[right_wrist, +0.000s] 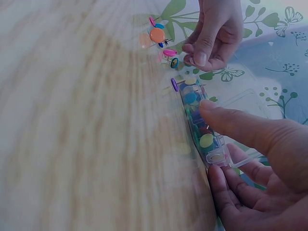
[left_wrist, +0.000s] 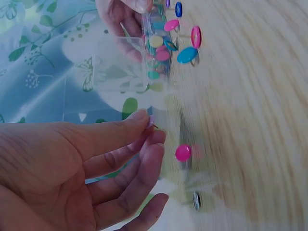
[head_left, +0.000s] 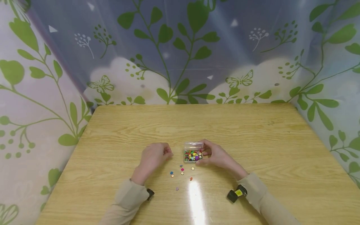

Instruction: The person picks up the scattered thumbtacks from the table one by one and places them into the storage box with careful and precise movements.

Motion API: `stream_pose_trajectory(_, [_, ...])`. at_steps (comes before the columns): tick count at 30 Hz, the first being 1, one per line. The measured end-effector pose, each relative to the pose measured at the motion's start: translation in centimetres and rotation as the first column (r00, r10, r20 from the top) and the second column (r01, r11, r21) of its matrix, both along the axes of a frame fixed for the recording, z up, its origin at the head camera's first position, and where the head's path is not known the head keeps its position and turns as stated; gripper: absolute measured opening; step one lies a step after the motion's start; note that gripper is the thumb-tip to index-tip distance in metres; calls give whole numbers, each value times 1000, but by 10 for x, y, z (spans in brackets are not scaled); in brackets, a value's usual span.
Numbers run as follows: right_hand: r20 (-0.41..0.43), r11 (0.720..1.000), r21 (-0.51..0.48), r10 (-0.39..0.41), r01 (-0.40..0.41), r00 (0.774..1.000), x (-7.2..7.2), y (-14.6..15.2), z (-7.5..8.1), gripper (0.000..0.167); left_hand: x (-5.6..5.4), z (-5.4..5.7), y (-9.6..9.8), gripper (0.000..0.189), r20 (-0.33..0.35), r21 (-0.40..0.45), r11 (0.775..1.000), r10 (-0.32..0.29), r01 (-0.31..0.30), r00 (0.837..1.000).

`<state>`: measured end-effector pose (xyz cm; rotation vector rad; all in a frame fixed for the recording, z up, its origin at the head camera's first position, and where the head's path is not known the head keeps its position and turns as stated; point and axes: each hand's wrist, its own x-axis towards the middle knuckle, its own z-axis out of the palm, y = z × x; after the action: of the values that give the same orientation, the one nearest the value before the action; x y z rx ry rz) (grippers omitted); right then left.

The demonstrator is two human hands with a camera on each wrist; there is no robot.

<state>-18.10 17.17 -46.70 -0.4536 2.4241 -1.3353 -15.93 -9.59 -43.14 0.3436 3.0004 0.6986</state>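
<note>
A small clear plastic box (head_left: 193, 162) full of colourful thumbtacks (head_left: 194, 154) sits on the table with its hinged lid (head_left: 194, 145) raised. My right hand (head_left: 217, 156) grips the box's right end, thumb at the front and fingers behind. To the left of the box, my left hand (head_left: 153, 157) pinches a pale lilac thumbtack (left_wrist: 151, 121) between thumb and forefinger, just off the table. Several loose thumbtacks lie in front of the box, among them a blue tack (head_left: 171, 172), a magenta tack (head_left: 182, 169), an orange tack (head_left: 191, 178) and a lilac tack (head_left: 177, 188).
The wood-grain table (head_left: 242, 128) carries a bright light reflection near its front. A leaf-patterned curtain (head_left: 174, 62) hangs behind it and on both sides. Each wrist wears a black camera strap, the right one (head_left: 237, 193) with a yellow patch.
</note>
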Motion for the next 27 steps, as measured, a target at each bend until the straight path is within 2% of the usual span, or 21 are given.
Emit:
stream_pose_trajectory(8, [11,1000,3,-3,3,1000,0,0,1,74,-1,6,19,14,-83,-2,1000,-32,32,996])
stream_pose_trajectory(14, [11,1000,5,-1,1,1000,0,-1,2,72,0,12,34,11,-148,63,994,-79,89,986])
stream_pose_trajectory(19, [18,1000,-4,3,-3,1000,0,-1,1,69,2,13,40,6,-167,109,986,-105,124,980])
stream_pose_trajectory(22, [17,1000,-6,2,-2,1000,0,0,1,68,3,13,38,5,-165,117,987,-92,112,982])
stream_pose_trajectory(27, [17,1000,7,-13,13,1000,-1,0,1,71,1,14,23,5,-135,99,994,-22,36,991])
